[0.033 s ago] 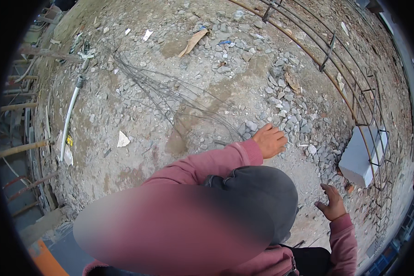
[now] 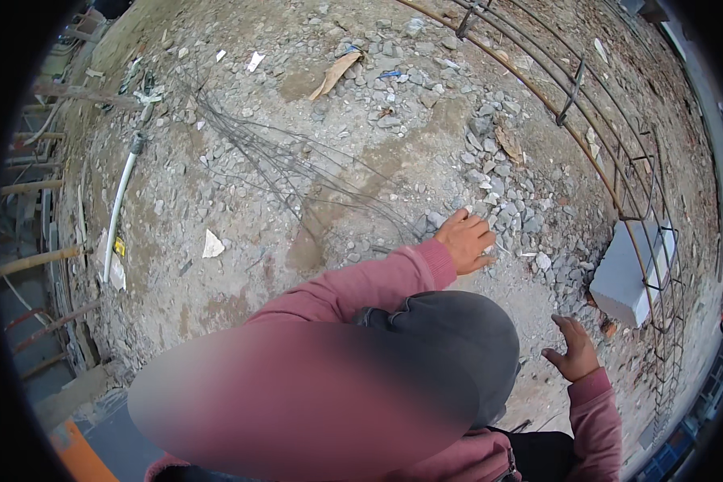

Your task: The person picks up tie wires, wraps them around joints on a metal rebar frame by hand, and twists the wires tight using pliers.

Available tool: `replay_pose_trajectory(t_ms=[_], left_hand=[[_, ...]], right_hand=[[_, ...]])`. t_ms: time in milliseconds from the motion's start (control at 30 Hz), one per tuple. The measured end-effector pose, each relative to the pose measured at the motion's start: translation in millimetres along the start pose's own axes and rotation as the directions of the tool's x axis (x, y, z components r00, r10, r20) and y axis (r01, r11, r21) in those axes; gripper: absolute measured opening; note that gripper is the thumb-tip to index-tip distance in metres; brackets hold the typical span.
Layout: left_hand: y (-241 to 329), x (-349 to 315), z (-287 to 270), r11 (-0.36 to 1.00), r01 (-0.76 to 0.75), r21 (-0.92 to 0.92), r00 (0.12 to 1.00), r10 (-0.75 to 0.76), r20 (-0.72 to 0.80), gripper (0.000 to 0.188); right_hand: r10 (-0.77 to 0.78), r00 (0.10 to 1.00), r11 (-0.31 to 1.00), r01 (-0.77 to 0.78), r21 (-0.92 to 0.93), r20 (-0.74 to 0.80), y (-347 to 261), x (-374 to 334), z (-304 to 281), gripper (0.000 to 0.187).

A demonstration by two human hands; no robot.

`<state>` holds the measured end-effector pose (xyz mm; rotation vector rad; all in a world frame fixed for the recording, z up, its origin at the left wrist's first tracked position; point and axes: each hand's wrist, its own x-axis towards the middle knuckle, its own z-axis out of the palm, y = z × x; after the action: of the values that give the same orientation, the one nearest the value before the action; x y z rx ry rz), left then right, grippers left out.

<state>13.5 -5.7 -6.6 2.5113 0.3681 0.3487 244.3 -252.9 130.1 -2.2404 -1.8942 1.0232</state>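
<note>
My left hand (image 2: 464, 243) reaches out, palm down, at the edge of a patch of grey gravel (image 2: 530, 213). Its fingers are spread and slightly bent, with nothing visible in them. Whether the fingertips touch the stones, I cannot tell. Lower right, my right hand (image 2: 572, 352) is over the dirt, thumb and fingers apart, holding nothing I can see. A light grey block (image 2: 622, 273) lies beyond it, partly behind a rebar cage (image 2: 570, 100). Thin bent wires (image 2: 297, 165) lie on the ground left of my left hand.
The rebar cage curves along the right side. At the left lie a white pipe (image 2: 120, 209) and a yellow scrap (image 2: 120, 246); wooden poles (image 2: 40, 259) stand out beyond. A brown scrap (image 2: 336, 74) and a white shard (image 2: 212, 244) rest on the stony dirt.
My left hand has shifted slightly left and its fingers have spread a little. My right hand has moved slightly up and left.
</note>
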Motion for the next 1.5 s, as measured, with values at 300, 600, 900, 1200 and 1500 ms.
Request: replay_pose_trajectory(t_ms=[300, 600, 900, 1200, 1500], left_hand=[[-41, -66, 30, 0.996, 0.03, 0.087, 0.999, -0.034, 0.038, 0.012], [33, -6, 14, 0.943, -0.156, -0.294, 0.91, 0.022, -0.414, 0.026], [-41, -39, -34, 0.996, -0.074, 0.041, 0.971, 0.081, -0.225, 0.022], [-31, 26, -42, 0.992, -0.116, 0.042, 0.981, 0.108, 0.161, 0.028], [19, 243, -149, 0.793, 0.495, 0.355, 0.865, -0.489, -0.116, 0.046]], right_hand=[[0.019, 0.999, 0.999, -0.018, 0.044, -0.032, -38, 81, 20, 0.055], [0.366, 0.931, 0.407, -0.147, 0.901, -0.014, -69, 111, 54, 0.017], [0.852, 0.523, 0.248, -0.352, 0.903, -0.029, 95, -106, -103, 0.015], [0.759, 0.532, 0.127, 0.444, 0.887, -0.375, 173, -377, -111, 0.015], [0.429, 0.478, 0.171, 0.79, 0.589, -0.766, 17, -219, -132, 0.018]])
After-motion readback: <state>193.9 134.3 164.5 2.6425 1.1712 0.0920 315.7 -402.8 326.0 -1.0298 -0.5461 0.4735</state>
